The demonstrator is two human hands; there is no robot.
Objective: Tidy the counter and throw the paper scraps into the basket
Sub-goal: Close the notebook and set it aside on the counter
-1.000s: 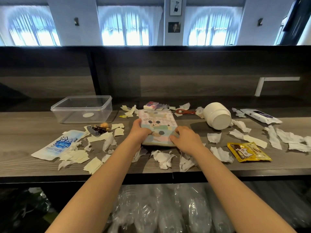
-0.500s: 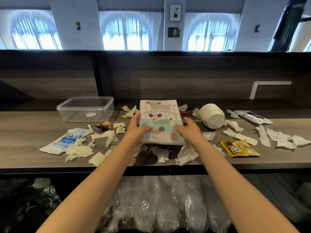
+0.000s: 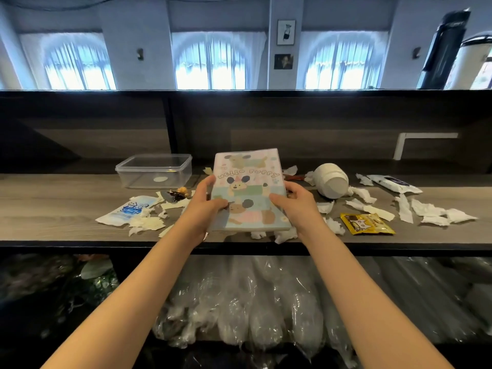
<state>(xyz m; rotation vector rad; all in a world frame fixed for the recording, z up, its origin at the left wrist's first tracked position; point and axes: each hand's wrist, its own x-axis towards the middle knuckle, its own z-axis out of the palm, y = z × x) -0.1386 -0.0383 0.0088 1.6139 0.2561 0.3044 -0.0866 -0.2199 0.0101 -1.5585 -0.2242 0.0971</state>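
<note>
I hold a pastel notebook (image 3: 249, 182) with cartoon puppies on its cover, tilted up above the dark wooden counter (image 3: 53, 209). My left hand (image 3: 206, 205) grips its left edge and my right hand (image 3: 295, 206) grips its right edge. Torn white paper scraps (image 3: 426, 211) lie scattered to the right, and more paper scraps (image 3: 145, 223) lie to the left and under the notebook. No basket is in view.
A clear plastic box (image 3: 154, 170) stands at the back left. A blue-and-white packet (image 3: 127, 210), a yellow sachet (image 3: 366, 223), a toppled white jar (image 3: 331, 182) and a wipes pack (image 3: 394, 183) lie on the counter. Plastic-wrapped bundles (image 3: 239, 302) sit below its front edge.
Both hands have lifted the notebook off the counter and tilted its cover up toward me. The scraps beneath it are now uncovered.
</note>
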